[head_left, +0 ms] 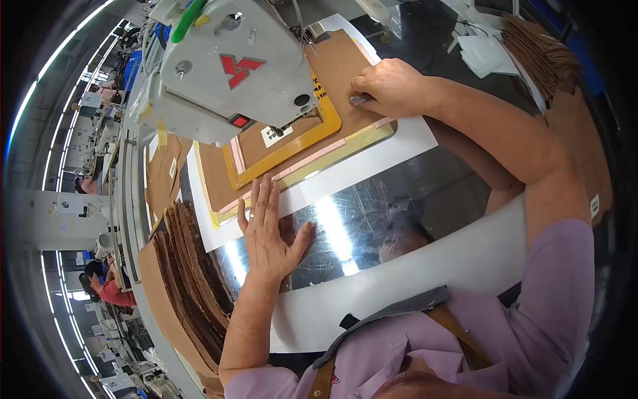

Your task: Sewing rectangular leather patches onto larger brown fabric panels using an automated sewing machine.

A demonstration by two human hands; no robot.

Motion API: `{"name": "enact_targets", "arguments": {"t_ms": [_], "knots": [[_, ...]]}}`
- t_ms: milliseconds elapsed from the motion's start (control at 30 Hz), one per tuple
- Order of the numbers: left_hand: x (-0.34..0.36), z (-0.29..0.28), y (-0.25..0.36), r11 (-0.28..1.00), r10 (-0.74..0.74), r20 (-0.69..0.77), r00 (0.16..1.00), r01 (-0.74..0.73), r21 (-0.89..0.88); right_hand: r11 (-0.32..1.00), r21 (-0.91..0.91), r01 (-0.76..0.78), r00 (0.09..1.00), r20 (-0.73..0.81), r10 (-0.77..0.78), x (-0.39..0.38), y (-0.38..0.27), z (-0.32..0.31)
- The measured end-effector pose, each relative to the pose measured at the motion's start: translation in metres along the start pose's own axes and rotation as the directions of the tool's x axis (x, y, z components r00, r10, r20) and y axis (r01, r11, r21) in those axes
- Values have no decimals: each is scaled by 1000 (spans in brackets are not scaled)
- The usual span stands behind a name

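Observation:
My left hand [267,233] lies flat with fingers spread, its fingertips on the near edge of a brown panel [342,63] with pale pink and yellow edge strips. My right hand [393,86] is closed over the panel's right part, pinching a small grey thing [361,99] that is mostly hidden by the fingers. A yellow frame [335,123] rests on the panel, partly under the white sewing machine head [246,73]. Beneath the panel is a white sheet [419,138].
A shiny metal work surface [372,199] extends toward me, ending at a pale rounded front edge [399,272]. Stacked brown pieces [189,266] stand at the left. Another brown stack [541,56] and white pieces [485,54] lie at the far right. A person [116,286] sits farther left.

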State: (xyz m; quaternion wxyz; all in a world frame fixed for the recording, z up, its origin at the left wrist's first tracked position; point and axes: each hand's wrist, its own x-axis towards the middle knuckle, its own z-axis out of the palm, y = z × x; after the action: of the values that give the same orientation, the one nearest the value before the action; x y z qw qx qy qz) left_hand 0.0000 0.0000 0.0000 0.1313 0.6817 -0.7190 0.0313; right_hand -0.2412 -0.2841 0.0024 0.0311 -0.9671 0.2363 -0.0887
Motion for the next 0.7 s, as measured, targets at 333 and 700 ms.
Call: {"name": "enact_targets", "arguments": {"t_ms": [333,700], "knots": [[-13,10,-1,996,-58,-95,994,64,57,982,-44,-184,967,-189,172,-32,24,12],[-15,12,1,987,-113,-144,983,128,101,884,166,-436,829,-309,467,-153,44,-10]]}}
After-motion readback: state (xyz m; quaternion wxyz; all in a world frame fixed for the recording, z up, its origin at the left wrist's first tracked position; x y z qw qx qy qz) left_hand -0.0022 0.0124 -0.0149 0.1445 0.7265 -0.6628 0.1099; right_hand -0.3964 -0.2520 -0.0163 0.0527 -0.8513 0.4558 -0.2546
